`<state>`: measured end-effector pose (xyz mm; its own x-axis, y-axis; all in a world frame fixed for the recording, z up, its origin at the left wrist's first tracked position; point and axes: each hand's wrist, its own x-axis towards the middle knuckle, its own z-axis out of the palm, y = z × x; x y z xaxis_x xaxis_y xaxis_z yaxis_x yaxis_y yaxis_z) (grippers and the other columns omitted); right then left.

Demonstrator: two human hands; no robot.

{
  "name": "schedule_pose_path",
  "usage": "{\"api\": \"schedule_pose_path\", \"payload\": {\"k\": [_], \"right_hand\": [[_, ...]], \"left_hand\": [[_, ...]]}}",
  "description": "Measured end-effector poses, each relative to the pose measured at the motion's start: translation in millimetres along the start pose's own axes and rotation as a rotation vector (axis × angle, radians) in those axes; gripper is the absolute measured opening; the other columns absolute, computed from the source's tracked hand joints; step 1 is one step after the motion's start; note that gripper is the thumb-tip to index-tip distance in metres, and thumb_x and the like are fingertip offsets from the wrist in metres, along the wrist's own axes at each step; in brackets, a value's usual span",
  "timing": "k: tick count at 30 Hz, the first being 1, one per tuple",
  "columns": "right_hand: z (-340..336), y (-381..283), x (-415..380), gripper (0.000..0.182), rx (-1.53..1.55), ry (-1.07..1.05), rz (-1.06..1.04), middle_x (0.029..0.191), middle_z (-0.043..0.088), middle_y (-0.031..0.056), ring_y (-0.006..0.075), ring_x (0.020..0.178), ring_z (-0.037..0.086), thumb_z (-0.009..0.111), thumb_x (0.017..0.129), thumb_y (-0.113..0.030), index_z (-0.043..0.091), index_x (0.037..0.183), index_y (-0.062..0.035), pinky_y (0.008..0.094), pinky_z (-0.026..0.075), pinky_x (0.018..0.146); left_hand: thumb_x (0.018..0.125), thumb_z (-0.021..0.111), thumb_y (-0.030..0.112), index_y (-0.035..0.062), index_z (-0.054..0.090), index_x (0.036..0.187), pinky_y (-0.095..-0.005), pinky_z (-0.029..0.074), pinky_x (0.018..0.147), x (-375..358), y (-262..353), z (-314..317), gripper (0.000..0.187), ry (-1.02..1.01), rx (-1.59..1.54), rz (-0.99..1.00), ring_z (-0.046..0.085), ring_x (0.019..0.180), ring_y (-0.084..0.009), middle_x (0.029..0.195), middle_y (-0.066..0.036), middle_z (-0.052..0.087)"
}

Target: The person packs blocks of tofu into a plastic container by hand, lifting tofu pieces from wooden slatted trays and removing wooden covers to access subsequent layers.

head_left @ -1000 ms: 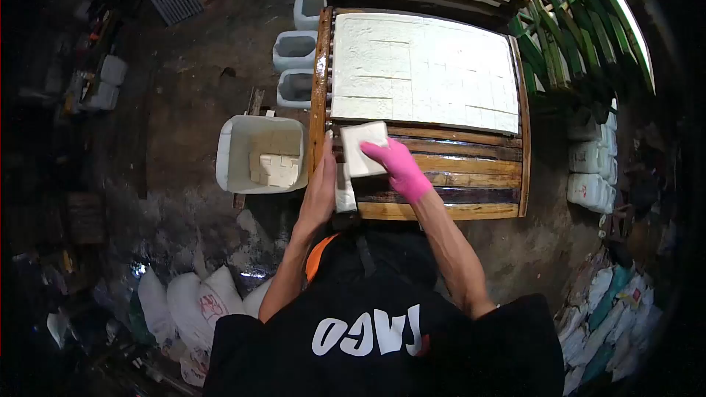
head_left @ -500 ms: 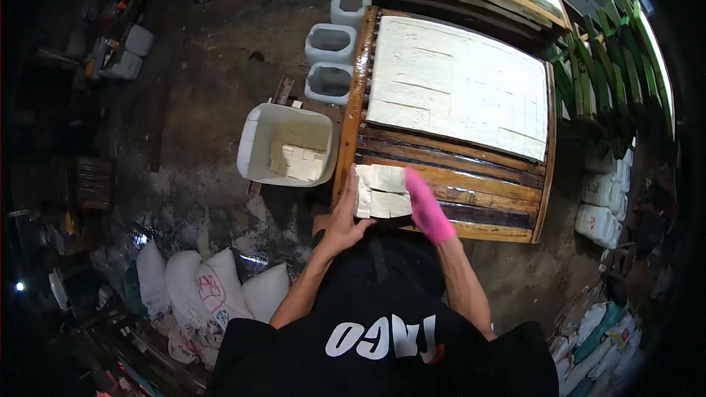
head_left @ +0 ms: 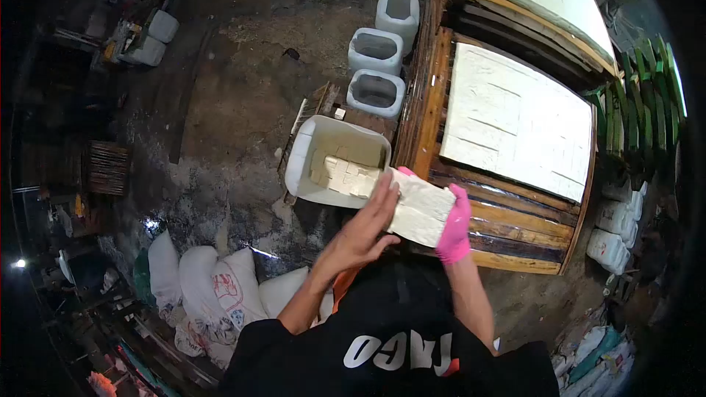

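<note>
Black shirt with white lettering, pink glove (head_left: 454,228) on right hand

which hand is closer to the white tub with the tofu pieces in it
Left. The bare left hand presses the tofu blocks just beside the white tub; the pink-gloved right hand is on the blocks' far side.

The stack of white blocks (head_left: 421,208), a second ago lying on the slatted surface (head_left: 515,224), is now lifted clear, pressed between the bare left hand (head_left: 365,229) and pink-gloved right hand (head_left: 455,224), carried toward ten o'clock, beside the white tub (head_left: 309,165).
</note>
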<state>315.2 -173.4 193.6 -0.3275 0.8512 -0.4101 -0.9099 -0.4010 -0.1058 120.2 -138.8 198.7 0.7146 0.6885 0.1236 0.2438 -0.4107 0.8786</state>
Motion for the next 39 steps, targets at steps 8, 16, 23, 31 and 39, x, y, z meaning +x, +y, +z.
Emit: {"api": "schedule_pose_path", "payload": {"k": [8, 16, 23, 31, 39], "right_hand": [[-58.7, 91.4, 168.1, 0.070, -0.048, 0.350, -0.296, 0.134, 0.051, 0.0171, 0.0308, 0.119, 0.052, 0.036, 0.086, -0.049, 0.044, 0.134, 0.0026, 0.0363, 0.035, 0.106], [-223.3, 102.6, 317.5, 0.075, -0.832, 0.272, 0.170, 0.129, 0.056, 0.0159, 0.0373, 0.115, 0.055, 0.042, 0.084, -0.060, 0.049, 0.132, -0.0037, 0.0522, 0.041, 0.099], [-321.8, 168.5, 390.1, 0.047, -0.684, 0.783, -0.136, 0.136, 0.050, 0.0106, 0.0331, 0.125, 0.046, 0.040, 0.096, -0.036, 0.048, 0.134, -0.0087, 0.0492, 0.036, 0.102], [-335.4, 170.6, 452.3, 0.041, -1.383, 1.318, -0.101, 0.132, 0.054, 0.0134, 0.0295, 0.123, 0.048, 0.038, 0.098, -0.031, 0.055, 0.126, -0.0070, 0.0366, 0.036, 0.103], [-116.2, 134.9, 277.7, 0.024, -2.163, 0.723, -0.061, 0.088, 0.064, 0.0157, 0.0288, 0.081, 0.063, 0.045, 0.092, -0.016, 0.061, 0.102, -0.0011, 0.0397, 0.050, 0.078]], "left_hand": [[0.096, 0.041, 0.044, -0.0080, 0.016, 0.145, -0.0595, 0.003, 0.112, -2.9, -119.2, -21.8, 0.076, -0.134, 0.529, -0.385, 0.002, 0.142, -0.0437, 0.151, -0.032, 0.007], [0.093, 0.044, 0.010, 0.0003, 0.033, 0.143, -0.0406, 0.020, 0.113, -54.0, -126.0, -68.0, 0.052, -0.050, -0.030, -0.570, 0.019, 0.142, -0.0362, 0.155, -0.021, 0.015], [0.098, 0.039, 0.014, -0.0079, 0.050, 0.127, -0.0372, 0.031, 0.107, -166.3, -117.3, -78.7, 0.038, 0.278, -0.143, -1.110, 0.041, 0.132, -0.0336, 0.142, -0.024, 0.040], [0.099, 0.041, 0.012, -0.0065, 0.049, 0.130, -0.0332, 0.033, 0.106, -199.1, -135.8, -66.1, 0.037, 0.439, -0.219, -1.088, 0.047, 0.125, -0.0248, 0.137, -0.019, 0.049], [0.099, 0.049, 0.020, -0.0031, 0.050, 0.131, -0.0305, 0.039, 0.100, -216.0, -154.8, -39.1, 0.040, 0.647, -0.304, -1.058, 0.052, 0.115, -0.0178, 0.129, -0.012, 0.055]]}}
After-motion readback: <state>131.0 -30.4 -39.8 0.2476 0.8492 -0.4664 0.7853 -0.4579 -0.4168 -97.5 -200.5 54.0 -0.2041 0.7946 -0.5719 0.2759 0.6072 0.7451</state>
